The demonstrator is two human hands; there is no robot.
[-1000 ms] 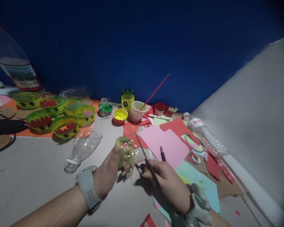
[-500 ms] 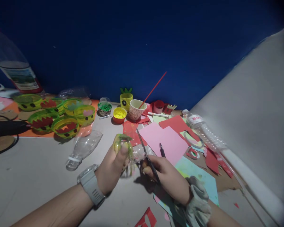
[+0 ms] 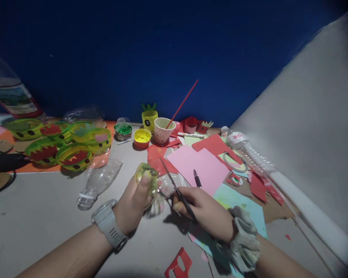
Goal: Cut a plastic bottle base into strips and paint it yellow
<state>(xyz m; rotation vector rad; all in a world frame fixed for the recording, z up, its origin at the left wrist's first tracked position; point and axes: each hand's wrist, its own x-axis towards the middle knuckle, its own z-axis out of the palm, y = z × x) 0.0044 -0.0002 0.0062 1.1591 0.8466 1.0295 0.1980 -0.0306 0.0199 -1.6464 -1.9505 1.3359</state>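
So, over at the upper left there was a big bottle (image 3: 14, 96), with a bunch of green-yellow cups (image 3: 75, 158) below it, mostly on an orange sheet (image 3: 49, 168). Next came a clear bottle piece (image 3: 101, 177), lying on its side left of centre. The left hand (image 3: 133, 202) was near the middle of the frame, thumb pressed onto a green-tinted plastic piece (image 3: 147, 179) and the other fingers curled round it. Above that sat a tub of yellow paint (image 3: 142, 137), then a patterned cup (image 3: 163, 133) with a red stick (image 3: 183, 101) in it. The right hand (image 3: 203, 208), lower right of centre, pinched a dark slim tool (image 3: 185, 204) between thumb and fingers, tip angled to the upper left. Pink paper (image 3: 203, 164) lay just above that hand, and a ribbed clear bottle (image 3: 252, 156) lay further right.
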